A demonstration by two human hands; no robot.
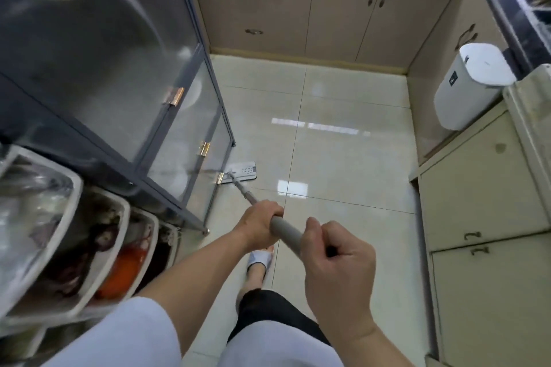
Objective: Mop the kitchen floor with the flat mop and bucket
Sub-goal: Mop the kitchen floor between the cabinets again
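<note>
1. Left hand (258, 225) at centre of the frame, fingers curled tight round the grey mop handle (284, 232), lower on the pole.
2. Right hand (337, 259) at lower right of centre, wrapped round the top end of the same handle, thumb up.
3. Mop head (243, 172) flat on the pale tiled floor (343, 158), left of centre, touching the bottom corner of the glass-door cabinet (119, 68).
4. Pole slanting from the mop head down-right to both hands.
5. White bin (469, 89) at right edge, hung on the beige cupboards (483, 188).
6. Trays (74, 247) with mixed things at lower left.
7. Foot in white slipper (260, 259) under the left wrist.
</note>
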